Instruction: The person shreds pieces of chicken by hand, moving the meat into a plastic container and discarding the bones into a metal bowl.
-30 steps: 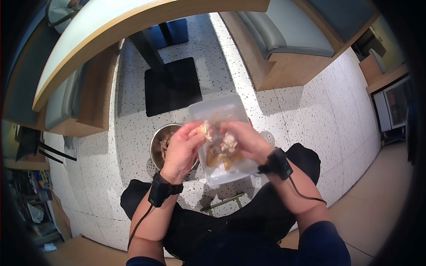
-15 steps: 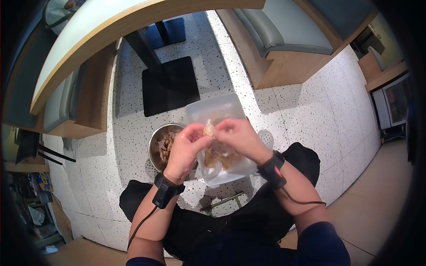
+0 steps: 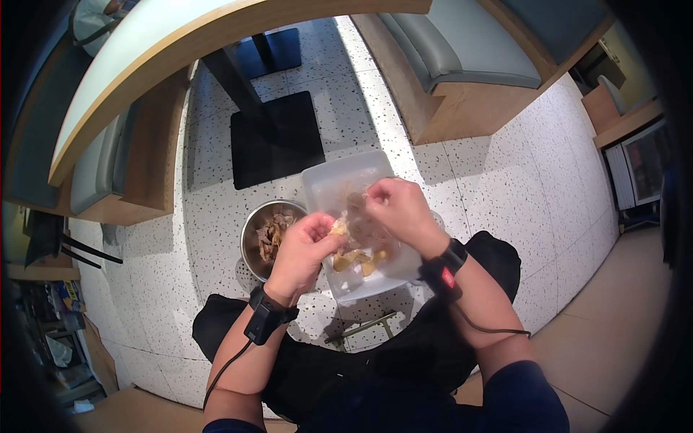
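Pinched between the thumb and fingers of my left hand [image 3: 307, 245] is a small pale yellowish food piece [image 3: 338, 227]. My right hand [image 3: 397, 209] is closed over the upper right part of a translucent white plastic tub [image 3: 325, 178]; what its fingertips hold, if anything, is too small to make out. Yellowish pieces [image 3: 368, 265] lie in the near end of the tub, in cloudy wet contents. Left of the tub, partly behind my left hand, a round metal bowl [image 3: 247, 242] holds brownish meat-like pieces [image 3: 271, 234].
A table [image 3: 123, 83] arches over the upper left, with its black base plate [image 3: 278, 144] on the speckled floor. Padded benches stand left and right [image 3: 476, 50]. Near my knees is a green metal frame [image 3: 364, 330]. Part of a person [image 3: 94, 25] shows at the top left.
My right hand has moved right and slightly up, away from my left hand. My left hand has lowered slightly with the pale piece, and more of the tub's contents shows between them.
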A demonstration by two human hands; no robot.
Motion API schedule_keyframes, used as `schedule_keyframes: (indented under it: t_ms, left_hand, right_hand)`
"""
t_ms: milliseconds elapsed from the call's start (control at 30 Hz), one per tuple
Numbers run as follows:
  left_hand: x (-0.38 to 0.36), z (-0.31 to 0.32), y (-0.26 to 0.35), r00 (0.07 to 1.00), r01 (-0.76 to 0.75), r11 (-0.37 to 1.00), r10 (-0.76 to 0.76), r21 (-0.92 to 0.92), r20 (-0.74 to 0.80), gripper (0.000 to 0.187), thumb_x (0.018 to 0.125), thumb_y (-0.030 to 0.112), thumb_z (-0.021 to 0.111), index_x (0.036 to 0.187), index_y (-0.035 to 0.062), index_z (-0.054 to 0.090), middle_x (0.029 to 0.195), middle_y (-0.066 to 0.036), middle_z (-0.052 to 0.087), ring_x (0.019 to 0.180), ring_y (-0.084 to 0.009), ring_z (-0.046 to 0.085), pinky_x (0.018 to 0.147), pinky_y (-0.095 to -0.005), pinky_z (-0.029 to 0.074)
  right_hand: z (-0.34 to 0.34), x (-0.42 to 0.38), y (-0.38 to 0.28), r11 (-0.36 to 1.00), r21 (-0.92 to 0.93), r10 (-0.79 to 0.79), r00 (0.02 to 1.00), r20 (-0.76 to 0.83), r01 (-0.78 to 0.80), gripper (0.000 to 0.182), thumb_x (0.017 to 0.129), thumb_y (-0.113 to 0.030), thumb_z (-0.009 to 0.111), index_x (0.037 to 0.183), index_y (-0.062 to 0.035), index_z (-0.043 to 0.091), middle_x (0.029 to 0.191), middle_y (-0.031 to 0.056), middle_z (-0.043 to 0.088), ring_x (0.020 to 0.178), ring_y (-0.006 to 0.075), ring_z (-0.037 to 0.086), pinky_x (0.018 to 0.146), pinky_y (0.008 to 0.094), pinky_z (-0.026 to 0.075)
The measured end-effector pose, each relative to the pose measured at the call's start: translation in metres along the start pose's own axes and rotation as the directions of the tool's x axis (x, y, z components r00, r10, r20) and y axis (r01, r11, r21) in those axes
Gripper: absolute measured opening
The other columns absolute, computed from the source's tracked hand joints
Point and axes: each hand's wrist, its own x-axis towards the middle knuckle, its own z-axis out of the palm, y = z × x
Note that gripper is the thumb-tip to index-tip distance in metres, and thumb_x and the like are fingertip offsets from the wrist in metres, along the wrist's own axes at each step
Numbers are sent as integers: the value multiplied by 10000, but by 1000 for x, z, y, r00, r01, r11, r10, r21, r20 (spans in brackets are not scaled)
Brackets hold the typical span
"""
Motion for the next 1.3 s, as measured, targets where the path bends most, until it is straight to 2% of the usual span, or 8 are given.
schedule_keyframes:
  t_ms: [167, 233, 467, 733, 867, 1067, 1167, 1300]
  left_hand:
    - [3, 0, 0, 993, -33, 999, 32, -4, -110, 151, 904, -2, 717, 1015, 35, 621, 889, 6, 650, 753, -51, 587, 688, -197, 479]
    - [3, 3, -4, 988, -68, 996, 74, 49, -136, 151, 912, 8, 717, 1038, 21, 635, 901, -3, 664, 770, -57, 604, 697, -203, 494]
    - [-6, 8, 10, 989, -73, 982, 93, 173, -112, 176, 969, 29, 654, 1109, -67, 700, 950, -75, 726, 840, -124, 687, 775, -241, 552]
    - [-5, 6, 0, 969, -132, 938, 190, 320, -158, 172, 972, 72, 636, 1054, -50, 725, 852, -61, 726, 761, -99, 678, 712, -235, 539]
    - [-7, 10, 1, 955, -151, 878, 248, 454, -161, 184, 934, 114, 668, 1020, -31, 742, 756, -41, 715, 698, -64, 657, 648, -228, 513]
    - [-8, 10, 8, 971, -98, 873, 189, 478, -147, 158, 969, 51, 631, 1065, -53, 702, 850, -39, 712, 764, -87, 671, 718, -231, 542]
    - [-5, 11, 3, 964, -187, 891, 247, 413, -96, 157, 970, 37, 621, 1092, -51, 667, 898, -51, 712, 776, -100, 682, 734, -245, 560]
    - [-2, 8, 3, 968, -172, 905, 228, 389, -104, 135, 968, 19, 609, 1084, -46, 636, 928, -60, 707, 780, -109, 686, 738, -256, 573]
  right_hand:
    - [0, -8, -21, 928, 275, 173, 945, 278, -251, 253, 833, -222, 737, 935, 10, 742, 816, 114, 715, 740, 176, 681, 705, 328, 541]
    - [4, -11, -23, 949, 294, 37, 967, 252, -113, 270, 828, -222, 737, 951, 18, 740, 773, 82, 694, 729, 142, 661, 691, 310, 534]
    - [3, -10, -23, 950, 267, 91, 964, 252, -160, 258, 824, -226, 715, 895, 21, 724, 760, 91, 695, 712, 152, 668, 677, 320, 535]
    - [5, -13, -26, 986, 134, -115, 988, 103, 101, 200, 767, -167, 712, 838, 20, 705, 731, 168, 660, 667, 302, 667, 648, 382, 531]
    - [3, -10, -26, 993, 86, -81, 994, 73, 75, 191, 766, -162, 712, 826, 19, 703, 745, 174, 668, 684, 324, 672, 658, 399, 536]
    - [1, -9, -26, 999, 37, -40, 993, 115, 36, 180, 801, -146, 724, 917, -9, 739, 827, 142, 700, 728, 270, 688, 688, 358, 545]
    - [2, -9, -25, 990, 137, -36, 992, 124, 19, 198, 840, -182, 711, 875, 13, 719, 775, 179, 676, 704, 334, 672, 678, 409, 536]
    - [0, -10, -27, 973, 164, -187, 968, 165, 160, 175, 892, -172, 703, 901, 3, 719, 787, 167, 677, 706, 332, 666, 681, 407, 534]
